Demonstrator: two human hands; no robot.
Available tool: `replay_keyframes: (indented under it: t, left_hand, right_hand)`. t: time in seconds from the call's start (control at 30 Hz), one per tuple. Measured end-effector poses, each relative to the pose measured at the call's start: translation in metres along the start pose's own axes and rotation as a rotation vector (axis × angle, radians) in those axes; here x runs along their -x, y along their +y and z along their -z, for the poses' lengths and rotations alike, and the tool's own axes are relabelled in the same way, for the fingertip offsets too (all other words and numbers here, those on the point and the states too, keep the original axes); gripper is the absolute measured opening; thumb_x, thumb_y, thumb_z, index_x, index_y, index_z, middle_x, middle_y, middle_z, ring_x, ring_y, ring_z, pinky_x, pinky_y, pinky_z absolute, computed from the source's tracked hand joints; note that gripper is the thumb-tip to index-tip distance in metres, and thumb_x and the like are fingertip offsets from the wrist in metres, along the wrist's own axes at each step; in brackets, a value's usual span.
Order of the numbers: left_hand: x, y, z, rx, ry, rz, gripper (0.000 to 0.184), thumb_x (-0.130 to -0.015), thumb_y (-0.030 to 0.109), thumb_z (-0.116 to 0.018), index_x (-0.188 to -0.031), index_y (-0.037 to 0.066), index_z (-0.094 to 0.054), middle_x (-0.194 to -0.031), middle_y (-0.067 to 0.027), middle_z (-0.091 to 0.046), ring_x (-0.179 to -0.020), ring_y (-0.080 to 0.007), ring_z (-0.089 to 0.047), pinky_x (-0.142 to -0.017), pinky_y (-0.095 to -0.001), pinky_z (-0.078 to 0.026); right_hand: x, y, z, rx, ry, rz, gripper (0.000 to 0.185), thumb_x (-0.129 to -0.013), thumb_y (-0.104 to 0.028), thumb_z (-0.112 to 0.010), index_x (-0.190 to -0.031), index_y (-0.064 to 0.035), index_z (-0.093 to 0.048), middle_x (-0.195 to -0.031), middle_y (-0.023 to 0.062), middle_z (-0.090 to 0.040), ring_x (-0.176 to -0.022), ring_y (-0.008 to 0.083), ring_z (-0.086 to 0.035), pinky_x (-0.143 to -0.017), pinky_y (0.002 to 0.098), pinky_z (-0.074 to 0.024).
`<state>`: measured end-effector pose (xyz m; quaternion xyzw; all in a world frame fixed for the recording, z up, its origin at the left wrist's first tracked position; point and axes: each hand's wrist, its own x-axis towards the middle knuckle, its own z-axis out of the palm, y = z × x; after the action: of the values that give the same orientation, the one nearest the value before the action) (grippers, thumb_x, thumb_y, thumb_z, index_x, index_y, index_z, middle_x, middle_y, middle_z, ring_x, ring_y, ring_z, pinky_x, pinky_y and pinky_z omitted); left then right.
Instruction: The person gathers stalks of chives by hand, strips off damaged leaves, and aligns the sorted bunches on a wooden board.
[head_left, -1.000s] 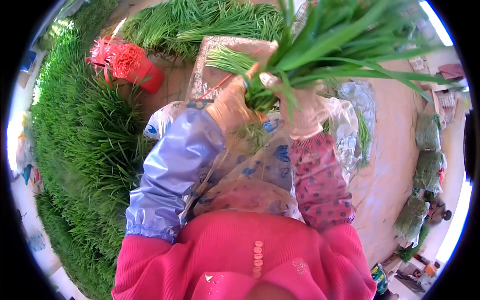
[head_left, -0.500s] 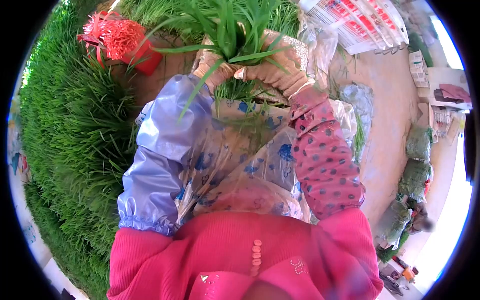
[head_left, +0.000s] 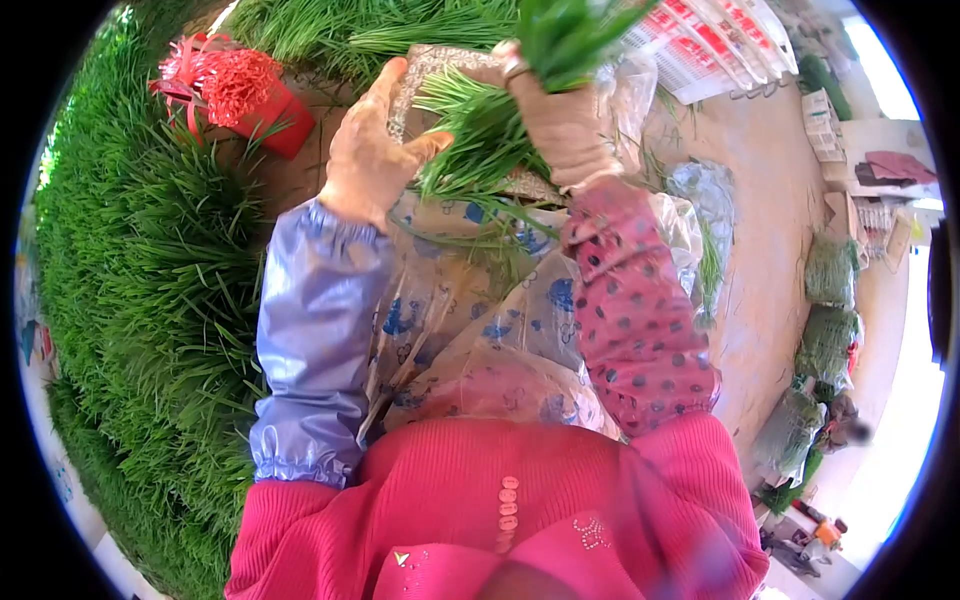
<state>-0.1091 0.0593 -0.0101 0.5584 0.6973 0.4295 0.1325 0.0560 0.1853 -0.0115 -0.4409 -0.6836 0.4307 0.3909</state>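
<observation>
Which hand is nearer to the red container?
Left. The left hand is just right of the red container; the right hand is farther right, holding green leaves.

Lavender sleeve (head_left: 315, 330): glossy, crinkled | sweater (head_left: 450, 480): matt ribbed knit | lap cover (head_left: 470, 300): shiny plastic (see-through)

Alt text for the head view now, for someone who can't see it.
The right hand grips a bunch of long green leaves; the open left hand is beside more greens lying on a patterned surface. Tall greens fill the picture's left, near a red container of red strips.
</observation>
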Motion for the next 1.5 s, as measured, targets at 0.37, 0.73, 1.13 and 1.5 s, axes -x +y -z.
replay_keyframes:
  t: [0.37,0.73,1.13,1.5]
  left_hand:
    - [0.084,0.089,-0.103,1.357,-1.108,0.364,0.085,-0.082,0.041,-0.073,-0.143,0.002,-0.030,-0.133,-0.0129,-0.051,-0.122,-0.0192,-0.049,-0.103,-0.0358,-0.041]
    - [0.092,0.132,-0.136,1.932,-0.959,0.790,0.051,-0.096,0.035,-0.044,-0.133,0.000,-0.041,-0.116,-0.0092,-0.056,-0.105,-0.0199,-0.055,-0.084,-0.0388,-0.051]
    - [0.065,0.152,-0.155,0.758,-1.710,0.508,0.020,-0.079,0.007,-0.062,-0.092,-0.009,-0.061,-0.073,-0.0121,-0.060,-0.057,-0.0181,-0.055,-0.050,-0.0288,-0.044]
    - [0.104,0.185,-0.152,0.454,-1.913,0.284,0.034,-0.071,-0.004,-0.071,-0.101,-0.007,-0.053,-0.077,-0.0185,-0.066,-0.053,-0.0212,-0.060,-0.049,-0.0308,-0.049]
  right_hand:
    - [0.086,-0.027,0.061,-0.087,0.470,0.068,0.014,-0.085,-0.012,-0.066,-0.095,-0.0024,-0.062,-0.087,-0.0005,-0.060,-0.080,0.0094,-0.052,-0.075,0.0271,-0.0436]
    - [0.199,-0.009,0.140,0.320,-0.169,0.796,0.034,-0.078,0.000,-0.063,-0.111,-0.0055,-0.059,-0.116,0.0105,-0.059,-0.110,0.0290,-0.057,-0.092,0.0382,-0.0453]
    - [0.266,0.057,0.149,-0.857,-0.074,0.016,0.069,-0.086,-0.043,-0.066,-0.139,-0.0057,-0.041,-0.135,0.0107,-0.051,-0.124,0.0233,-0.046,-0.106,0.0391,-0.0342]
    - [0.323,0.107,0.204,-1.585,0.631,0.203,0.068,-0.083,-0.056,-0.064,-0.130,-0.0097,-0.051,-0.128,0.0090,-0.057,-0.115,0.0244,-0.055,-0.103,0.0430,-0.0411]
